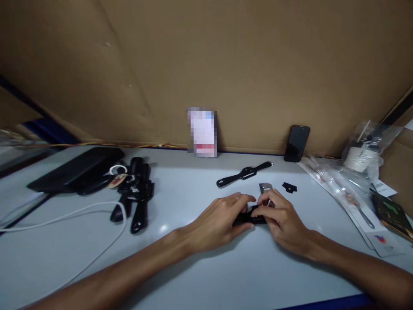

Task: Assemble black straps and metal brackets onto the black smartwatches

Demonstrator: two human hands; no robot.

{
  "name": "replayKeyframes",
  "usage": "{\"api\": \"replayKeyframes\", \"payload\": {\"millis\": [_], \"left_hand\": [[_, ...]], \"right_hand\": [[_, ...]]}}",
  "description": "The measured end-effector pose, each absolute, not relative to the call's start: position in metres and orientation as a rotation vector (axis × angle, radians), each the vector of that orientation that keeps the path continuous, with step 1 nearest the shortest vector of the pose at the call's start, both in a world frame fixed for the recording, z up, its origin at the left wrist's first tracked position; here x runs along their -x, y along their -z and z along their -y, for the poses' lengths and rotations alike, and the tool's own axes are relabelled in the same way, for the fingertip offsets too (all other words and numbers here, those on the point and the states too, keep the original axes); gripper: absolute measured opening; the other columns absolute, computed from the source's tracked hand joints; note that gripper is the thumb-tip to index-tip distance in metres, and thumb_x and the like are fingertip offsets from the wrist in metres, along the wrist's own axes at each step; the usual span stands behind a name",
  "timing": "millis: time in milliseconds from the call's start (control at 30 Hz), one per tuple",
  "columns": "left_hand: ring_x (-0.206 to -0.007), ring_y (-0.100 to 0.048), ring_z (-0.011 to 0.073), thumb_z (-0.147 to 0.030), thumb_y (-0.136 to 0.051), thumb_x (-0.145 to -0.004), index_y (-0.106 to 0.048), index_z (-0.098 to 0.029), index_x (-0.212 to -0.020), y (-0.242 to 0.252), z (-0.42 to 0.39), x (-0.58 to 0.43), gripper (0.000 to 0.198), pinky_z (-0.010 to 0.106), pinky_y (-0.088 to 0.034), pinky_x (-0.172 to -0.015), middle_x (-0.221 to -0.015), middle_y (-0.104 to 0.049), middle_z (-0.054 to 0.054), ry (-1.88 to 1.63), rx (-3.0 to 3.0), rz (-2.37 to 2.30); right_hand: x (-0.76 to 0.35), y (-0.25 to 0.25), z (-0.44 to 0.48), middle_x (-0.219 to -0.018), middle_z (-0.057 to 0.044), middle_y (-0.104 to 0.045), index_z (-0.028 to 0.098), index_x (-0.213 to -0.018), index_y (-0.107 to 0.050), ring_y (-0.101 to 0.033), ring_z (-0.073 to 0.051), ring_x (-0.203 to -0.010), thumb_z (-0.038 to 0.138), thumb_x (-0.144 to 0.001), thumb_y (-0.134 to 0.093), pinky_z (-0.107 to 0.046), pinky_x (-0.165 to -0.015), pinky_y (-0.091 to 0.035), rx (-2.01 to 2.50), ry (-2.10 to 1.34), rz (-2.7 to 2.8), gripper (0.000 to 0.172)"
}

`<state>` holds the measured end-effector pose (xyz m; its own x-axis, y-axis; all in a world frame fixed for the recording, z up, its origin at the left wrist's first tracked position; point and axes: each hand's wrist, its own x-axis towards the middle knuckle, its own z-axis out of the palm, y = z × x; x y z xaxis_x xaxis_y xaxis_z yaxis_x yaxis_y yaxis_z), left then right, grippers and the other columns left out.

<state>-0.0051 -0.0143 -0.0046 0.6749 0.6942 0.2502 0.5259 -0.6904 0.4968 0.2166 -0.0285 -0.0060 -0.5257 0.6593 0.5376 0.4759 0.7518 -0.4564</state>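
Observation:
A black tool [258,220] lies low over the table between my two hands, its middle partly hidden by fingers. My left hand [224,221] is closed round its left end, thumb below and fingers above. With bent fingers, my right hand [284,221] grips the right part from above. Just behind the right fingers is a flat silvery metal plate [265,187]. Farther back lies another black tool [248,173] with two handles and a central slot. A small black piece [289,187] rests right of the metal plate.
Several black tools [139,193] are piled at the left, beside a black case [77,170] and a white cable [121,224]. A blurred-out panel [204,133] and a dark phone [297,143] lean on the cardboard wall. Clear packages [351,198] lie at the right.

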Motion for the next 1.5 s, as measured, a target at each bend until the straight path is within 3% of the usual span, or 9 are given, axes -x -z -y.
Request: {"api": "replayKeyframes", "payload": {"millis": [233,367,500,600,700,900,1167,1333,1500], "left_hand": [[-0.085,-0.063,0.0222,-0.029,-0.062,-0.095,-0.05,-0.022,-0.112,0.002,0.014,0.004,0.022,0.033,-0.05,-0.069,-0.101,-0.065,0.005,-0.615,-2.536,-0.92],[-0.082,-0.063,0.0223,-0.03,-0.064,-0.094,-0.049,-0.021,-0.111,0.003,0.014,0.004,0.024,0.034,-0.049,-0.068,-0.098,-0.065,0.004,-0.624,-2.525,-0.941],[-0.085,-0.064,0.0224,-0.029,-0.063,-0.095,-0.048,-0.021,-0.123,0.003,0.014,0.004,0.033,0.035,-0.051,-0.07,-0.101,-0.066,0.005,-0.622,-2.515,-0.923],[-0.084,-0.065,0.0225,-0.029,-0.063,-0.096,-0.047,-0.021,-0.128,0.003,0.014,0.003,0.037,0.035,-0.052,-0.069,-0.099,-0.066,0.005,-0.626,-2.535,-0.928],[-0.085,-0.065,0.0225,-0.029,-0.064,-0.096,-0.045,-0.021,-0.134,0.004,0.015,0.003,0.043,0.036,-0.054,-0.071,-0.1,-0.066,0.005,-0.635,-2.545,-0.916],[-0.082,-0.066,0.0217,-0.033,-0.061,-0.099,-0.04,-0.022,-0.142,0.009,0.013,0.006,0.05,0.036,-0.055,-0.068,-0.099,-0.068,0.005,-0.698,-2.541,-0.914],[-0.078,-0.066,0.0203,-0.034,-0.055,-0.102,-0.044,-0.019,-0.142,0.003,0.017,0.006,0.044,0.035,-0.057,-0.067,-0.094,-0.069,0.006,-0.721,-2.6,-0.83],[-0.075,-0.066,0.0201,-0.032,-0.054,-0.101,-0.042,-0.019,-0.144,0.003,0.018,0.007,0.046,0.034,-0.057,-0.064,-0.093,-0.069,0.006,-0.738,-2.663,-0.779],[-0.072,-0.066,0.0195,-0.032,-0.05,-0.103,-0.039,-0.019,-0.146,0.003,0.019,0.007,0.046,0.033,-0.057,-0.062,-0.09,-0.07,0.004,-0.731,-2.69,-0.777]], "right_hand": [[-0.211,0.003,0.03,-0.081,-0.004,-0.063,0.019,-0.097,-0.063,-0.054,-0.023,-0.08,0.024,-0.095,-0.062,-0.04,-0.076,-0.046,1.002,-0.217,2.234,0.005],[-0.211,0.001,0.03,-0.102,-0.007,-0.068,0.022,-0.113,-0.06,-0.057,-0.023,-0.095,0.005,-0.095,-0.043,-0.041,-0.087,-0.048,0.851,-0.299,2.233,0.03],[-0.212,0.002,0.032,-0.088,-0.005,-0.065,0.02,-0.103,-0.062,-0.057,-0.022,-0.084,0.02,-0.094,-0.062,-0.039,-0.078,-0.047,0.968,-0.248,2.212,0.009],[-0.211,0.005,0.032,-0.077,-0.002,-0.062,0.019,-0.092,-0.064,-0.054,-0.02,-0.074,0.03,-0.093,-0.07,-0.038,-0.073,-0.044,1.09,-0.199,2.239,0.012],[-0.212,0.007,0.03,-0.079,-0.003,-0.064,0.019,-0.09,-0.066,-0.055,-0.02,-0.076,0.022,-0.096,-0.062,-0.038,-0.075,-0.044,1.062,-0.223,2.275,0.008],[-0.219,0.002,0.026,-0.102,-0.007,-0.067,0.023,-0.109,-0.068,-0.058,-0.022,-0.097,0.005,-0.097,-0.047,-0.039,-0.083,-0.05,0.877,-0.395,2.171,0.031],[-0.219,0.004,0.035,-0.09,-0.006,-0.066,0.019,-0.101,-0.068,-0.056,-0.024,-0.087,0.021,-0.095,-0.065,-0.044,-0.079,-0.049,1.005,-0.33,2.238,0.007],[-0.22,0.002,0.035,-0.106,-0.006,-0.064,0.025,-0.106,-0.07,-0.059,-0.021,-0.1,0.002,-0.096,-0.043,-0.039,-0.084,-0.052,0.859,-0.419,2.177,0.037],[-0.217,-0.003,0.041,-0.092,-0.005,-0.062,0.02,-0.093,-0.061,-0.055,-0.022,-0.089,0.014,-0.095,-0.056,-0.041,-0.08,-0.048,0.913,-0.3,2.147,0.008]]}}
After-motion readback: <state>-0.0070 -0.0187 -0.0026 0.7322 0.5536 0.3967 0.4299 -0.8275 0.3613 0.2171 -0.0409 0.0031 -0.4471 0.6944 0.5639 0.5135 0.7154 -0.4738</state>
